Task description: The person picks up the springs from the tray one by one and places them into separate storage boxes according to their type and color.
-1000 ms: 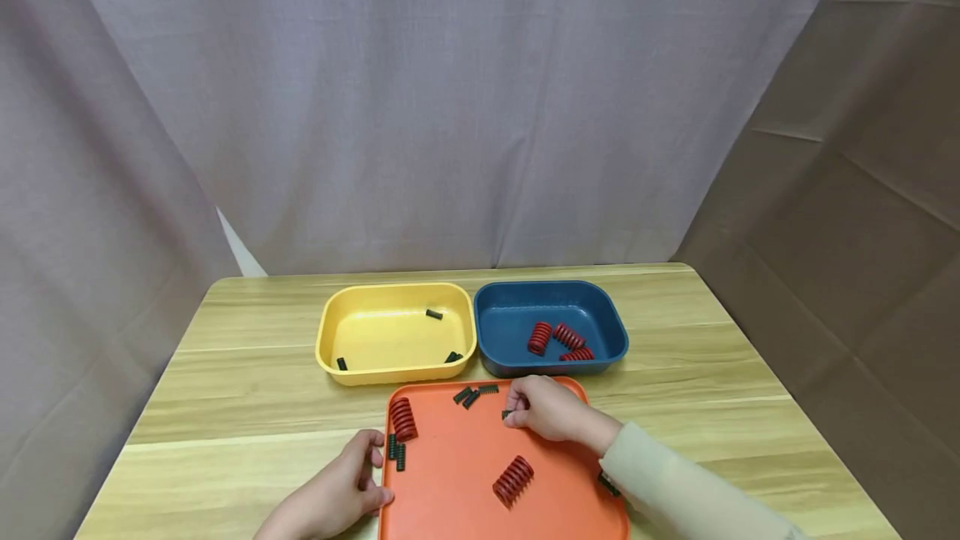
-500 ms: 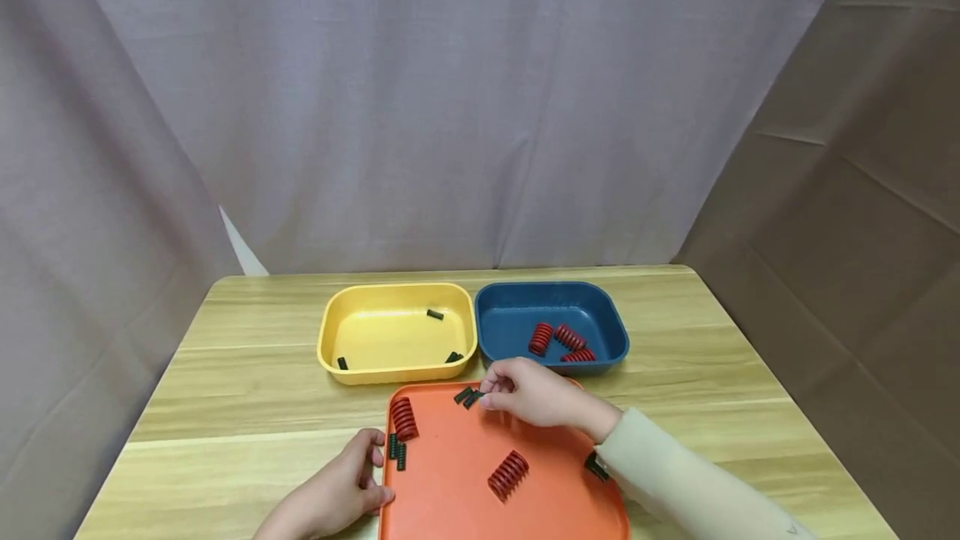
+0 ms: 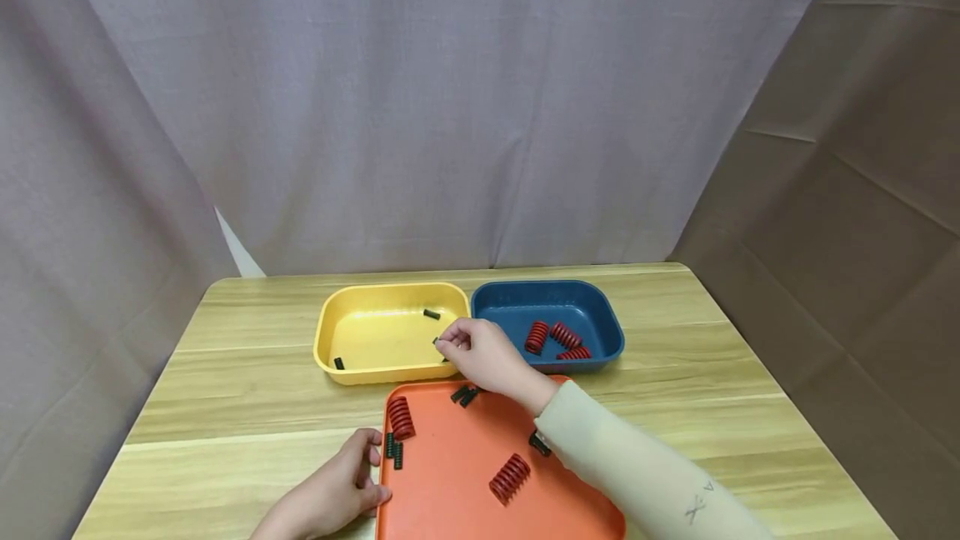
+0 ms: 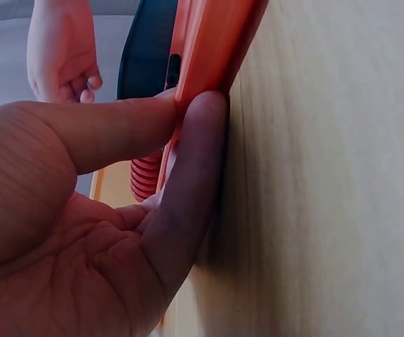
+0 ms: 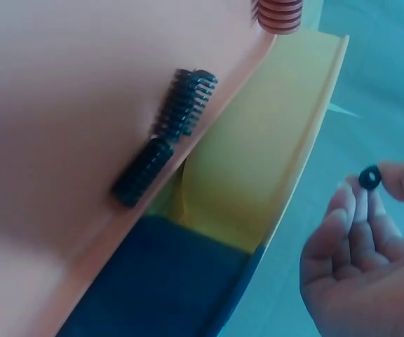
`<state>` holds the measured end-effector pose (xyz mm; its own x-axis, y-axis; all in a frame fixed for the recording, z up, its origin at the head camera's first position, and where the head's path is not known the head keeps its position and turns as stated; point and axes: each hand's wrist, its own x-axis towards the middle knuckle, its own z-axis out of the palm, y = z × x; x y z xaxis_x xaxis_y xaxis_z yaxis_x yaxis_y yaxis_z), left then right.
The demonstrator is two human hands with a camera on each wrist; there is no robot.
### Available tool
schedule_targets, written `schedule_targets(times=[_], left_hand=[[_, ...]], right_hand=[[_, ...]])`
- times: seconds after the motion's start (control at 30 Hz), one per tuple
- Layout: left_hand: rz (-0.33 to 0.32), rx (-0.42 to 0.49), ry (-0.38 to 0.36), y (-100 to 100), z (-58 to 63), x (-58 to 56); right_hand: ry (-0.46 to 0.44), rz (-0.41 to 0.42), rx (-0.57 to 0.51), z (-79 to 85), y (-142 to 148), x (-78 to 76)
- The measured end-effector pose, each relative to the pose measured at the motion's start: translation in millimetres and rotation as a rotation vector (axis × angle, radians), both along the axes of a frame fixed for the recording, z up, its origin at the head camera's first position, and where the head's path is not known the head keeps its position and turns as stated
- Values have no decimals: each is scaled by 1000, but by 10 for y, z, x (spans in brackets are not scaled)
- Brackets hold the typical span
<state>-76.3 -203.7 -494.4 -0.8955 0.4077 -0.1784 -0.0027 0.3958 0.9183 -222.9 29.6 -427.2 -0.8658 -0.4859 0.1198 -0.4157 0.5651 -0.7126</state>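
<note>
My right hand [image 3: 491, 357] is over the front right corner of the yellow bin [image 3: 360, 375]. Between thumb and fingertip it pinches a small black spring [image 5: 369, 177], seen end-on in the right wrist view and mostly covered in the head view. My left hand [image 3: 337, 486] grips the left rim of the orange tray [image 3: 442, 507], thumb on the rim and a finger along its outer side. On the tray lie a large red spring [image 3: 510, 478] near the middle, another red spring [image 3: 401, 418] by the left rim, and black springs [image 3: 398, 455] beside it. Two black springs [image 5: 142, 172] lie by the back rim.
A blue bin [image 3: 517, 298] stands right of the yellow one and holds three red springs [image 3: 537, 337]. Black springs [image 3: 432, 314] lie in the yellow bin. Both bins stand behind the tray on the wooden table [image 3: 247, 357]. Grey curtain [image 3: 375, 107] hangs behind.
My right hand has picked up a black spring from the tray's back edge and carried it forward and left over the yellow bin. My left hand has stayed on the rim.
</note>
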Motion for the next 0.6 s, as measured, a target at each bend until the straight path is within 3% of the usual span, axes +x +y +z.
schedule_targets(times=[0.33,0.6], left_hand=[[20,20,3,5,-36,-16],[26,53,-7,22,-55,-16]], right_hand=[[127,-91,91,-61,-325,-159],[185,-95,139,-129,-448,-258]])
